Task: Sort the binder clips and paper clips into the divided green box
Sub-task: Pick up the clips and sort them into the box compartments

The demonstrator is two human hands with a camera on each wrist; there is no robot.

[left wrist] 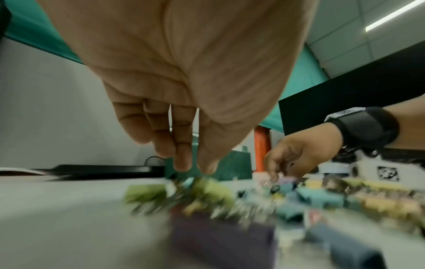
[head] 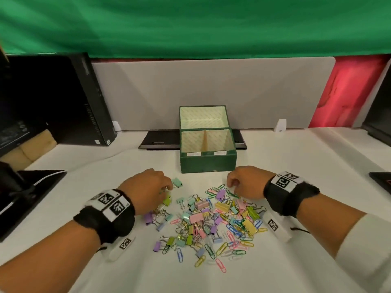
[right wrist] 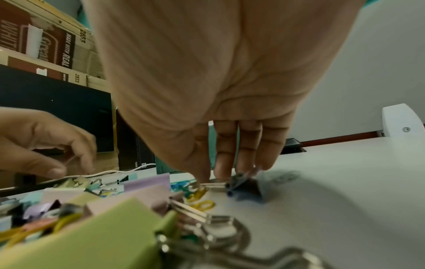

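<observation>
A heap of pastel binder clips and paper clips lies on the white table. Behind it stands the green box, lid up, with two compartments that show only their lining. My left hand hovers at the heap's left edge beside a teal binder clip. In the left wrist view its thumb and forefinger point down, slightly apart, over blurred green clips, with nothing seen between them. My right hand is at the heap's far right corner and pinches the silver handle of a dark blue binder clip.
A black computer tower stands at the back left, and a black stand lies near my left forearm. A flat black device sits behind the box against the grey partition. Another dark object is at the right edge.
</observation>
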